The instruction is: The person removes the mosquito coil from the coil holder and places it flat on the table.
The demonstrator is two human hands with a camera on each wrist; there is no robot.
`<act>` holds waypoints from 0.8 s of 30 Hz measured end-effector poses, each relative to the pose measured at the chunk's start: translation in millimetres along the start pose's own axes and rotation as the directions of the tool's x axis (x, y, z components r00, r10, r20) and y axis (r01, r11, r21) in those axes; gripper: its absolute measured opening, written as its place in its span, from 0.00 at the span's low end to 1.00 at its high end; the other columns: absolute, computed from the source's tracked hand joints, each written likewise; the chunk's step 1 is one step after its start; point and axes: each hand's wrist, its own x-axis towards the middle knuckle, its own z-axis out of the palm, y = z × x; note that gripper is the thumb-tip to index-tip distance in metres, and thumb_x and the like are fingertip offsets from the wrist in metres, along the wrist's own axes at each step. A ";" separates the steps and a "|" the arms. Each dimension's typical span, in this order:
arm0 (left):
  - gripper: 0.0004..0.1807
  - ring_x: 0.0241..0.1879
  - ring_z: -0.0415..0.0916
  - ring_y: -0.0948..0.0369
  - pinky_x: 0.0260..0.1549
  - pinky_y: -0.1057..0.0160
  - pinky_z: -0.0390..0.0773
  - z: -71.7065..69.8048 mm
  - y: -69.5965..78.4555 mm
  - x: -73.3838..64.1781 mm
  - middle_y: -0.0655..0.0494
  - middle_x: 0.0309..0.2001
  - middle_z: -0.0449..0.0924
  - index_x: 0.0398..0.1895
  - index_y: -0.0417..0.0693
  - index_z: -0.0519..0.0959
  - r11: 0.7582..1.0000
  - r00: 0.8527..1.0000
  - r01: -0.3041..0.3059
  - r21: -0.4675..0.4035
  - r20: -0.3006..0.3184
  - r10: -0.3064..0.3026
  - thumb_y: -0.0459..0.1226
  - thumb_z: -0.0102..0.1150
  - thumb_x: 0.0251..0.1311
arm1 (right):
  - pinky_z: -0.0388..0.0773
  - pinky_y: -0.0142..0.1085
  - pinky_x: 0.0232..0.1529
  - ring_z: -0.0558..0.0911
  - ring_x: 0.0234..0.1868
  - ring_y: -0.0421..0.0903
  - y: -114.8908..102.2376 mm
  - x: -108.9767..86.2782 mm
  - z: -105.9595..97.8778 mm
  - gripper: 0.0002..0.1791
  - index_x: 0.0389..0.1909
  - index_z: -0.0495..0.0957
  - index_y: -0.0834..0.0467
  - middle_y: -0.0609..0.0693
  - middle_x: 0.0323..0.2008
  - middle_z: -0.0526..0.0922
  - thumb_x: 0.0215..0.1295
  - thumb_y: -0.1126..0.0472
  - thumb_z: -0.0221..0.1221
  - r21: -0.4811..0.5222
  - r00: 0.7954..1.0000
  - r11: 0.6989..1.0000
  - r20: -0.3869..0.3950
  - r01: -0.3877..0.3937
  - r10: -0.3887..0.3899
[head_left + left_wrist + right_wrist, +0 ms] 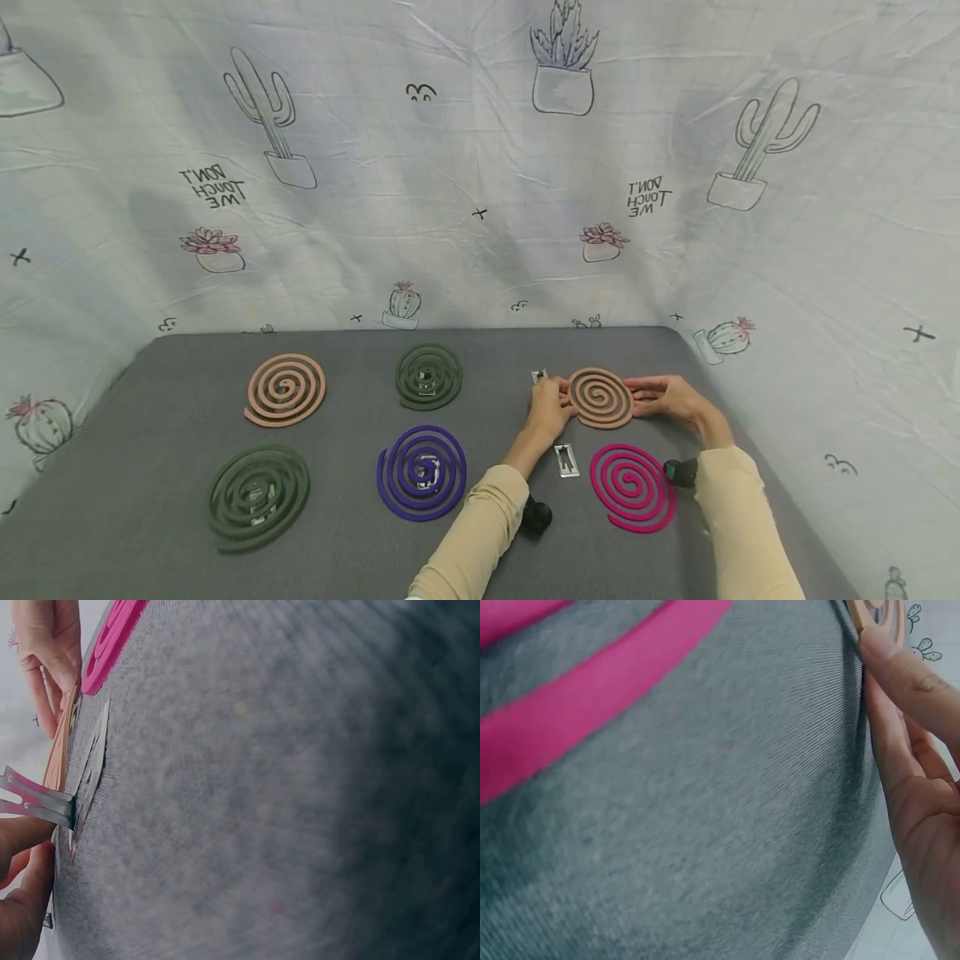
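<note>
Both hands hold a tan mosquito coil [600,397] between them, slightly above the grey table on the right. My left hand [546,412] pinches its left edge. The right hand [671,398] grips the opposite edge, its thumb [879,646] on top and fingers below in the right wrist view. Close to the left hand, a metal coil stand [567,460] lies on the cloth; its prongs [37,799] stick up in the left wrist view. Another small stand [539,376] shows behind the left fingers. A pink coil [630,478] lies nearer, below the right hand.
More coils lie spread to the left: purple [422,429], dark green [427,375], tan [286,385] and another dark green [258,454]. Metal stands show through some of them. The grey table [352,358] ends against a cactus-print curtain [480,167] at the back and right.
</note>
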 end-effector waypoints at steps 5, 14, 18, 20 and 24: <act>0.21 0.45 0.84 0.51 0.49 0.67 0.87 -0.1 0.0 1.1 0.40 0.43 0.84 0.51 0.27 0.87 0.999 1.000 -0.014 0.047 0.009 0.013 0.23 0.82 0.54 | 0.88 0.25 0.44 0.87 0.43 0.31 1.3 0.3 -1.5 0.35 0.69 0.69 0.84 0.57 0.53 0.92 0.63 0.79 0.72 -0.013 1.000 1.000 -0.008 -0.008 0.008; 0.22 0.47 0.83 0.49 0.50 0.65 0.87 -2.5 4.2 2.7 0.37 0.46 0.84 0.55 0.25 0.86 1.000 1.000 0.005 0.031 0.026 -0.005 0.23 0.80 0.56 | 0.88 0.25 0.43 0.85 0.42 0.28 -2.1 2.8 -3.4 0.31 0.69 0.68 0.85 0.62 0.52 0.91 0.67 0.81 0.66 -0.043 1.000 0.999 0.007 -0.017 0.018; 0.23 0.46 0.83 0.48 0.49 0.66 0.87 -3.3 6.8 1.6 0.35 0.47 0.84 0.56 0.23 0.85 1.000 1.000 0.010 0.026 0.026 -0.010 0.23 0.80 0.56 | 0.88 0.25 0.43 0.85 0.40 0.29 -5.4 3.7 -2.7 0.31 0.68 0.68 0.86 0.58 0.48 0.93 0.67 0.82 0.66 -0.040 1.000 0.999 0.015 -0.013 0.014; 0.24 0.47 0.83 0.48 0.49 0.66 0.88 -3.3 7.7 1.3 0.34 0.47 0.84 0.56 0.23 0.85 0.999 1.000 0.017 0.035 0.025 -0.018 0.23 0.80 0.56 | 0.88 0.25 0.42 0.86 0.39 0.30 -6.8 4.6 -1.9 0.31 0.68 0.67 0.87 0.54 0.44 0.93 0.66 0.83 0.66 -0.030 1.000 1.000 0.019 -0.010 0.010; 0.23 0.49 0.84 0.47 0.52 0.63 0.88 -3.7 9.4 1.8 0.35 0.48 0.84 0.56 0.25 0.86 0.996 0.999 0.028 0.084 0.022 -0.030 0.24 0.80 0.57 | 0.87 0.24 0.41 0.85 0.37 0.30 -9.4 7.7 -0.2 0.33 0.67 0.67 0.87 0.50 0.39 0.91 0.63 0.85 0.66 -0.032 1.000 0.999 0.018 -0.005 0.006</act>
